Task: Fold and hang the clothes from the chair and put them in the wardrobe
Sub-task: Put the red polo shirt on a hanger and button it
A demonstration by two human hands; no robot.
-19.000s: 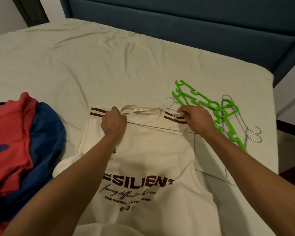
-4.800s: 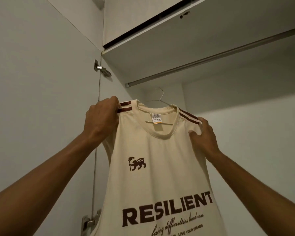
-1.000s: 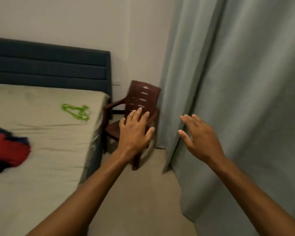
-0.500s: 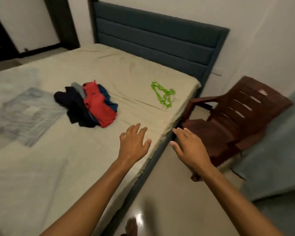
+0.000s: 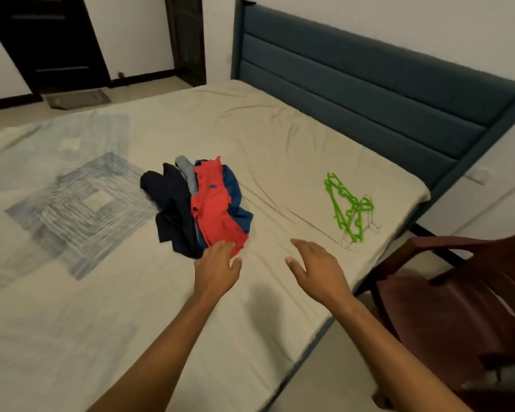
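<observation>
Hands both empty: left hand [image 5: 217,270] has its fingers extended and loosely spread, fingertips right at the near end of the clothes pile [image 5: 201,203], looks like touching or just short of the red shirt [image 5: 216,208], can't tell which. Right hand [image 5: 318,272] is just as slack, hovering above bare sheet between the pile and the bed's right edge, holding nothing. Pile sits mid-bed [image 5: 101,307], well in from every edge, so nothing slides off and there's flat sheet around it for laying a garment out. Dark garment [image 5: 173,203] on the pile's left, blue one [image 5: 235,200] under the red, a grey strip between them. Green hangers [image 5: 347,208] plus some wire hangers [image 5: 370,217] lie near the right edge toward the headboard [image 5: 369,84] corner, well apart from the pile, probably kept there so they stay untangled yet reachable by the right hand. Chair [image 5: 458,292] stands beside the bed's right edge, seat looks bare. Judgement: next garment pickup is starting, red shirt first since it's on top and nearest. Wardrobe isn't in view.
</observation>
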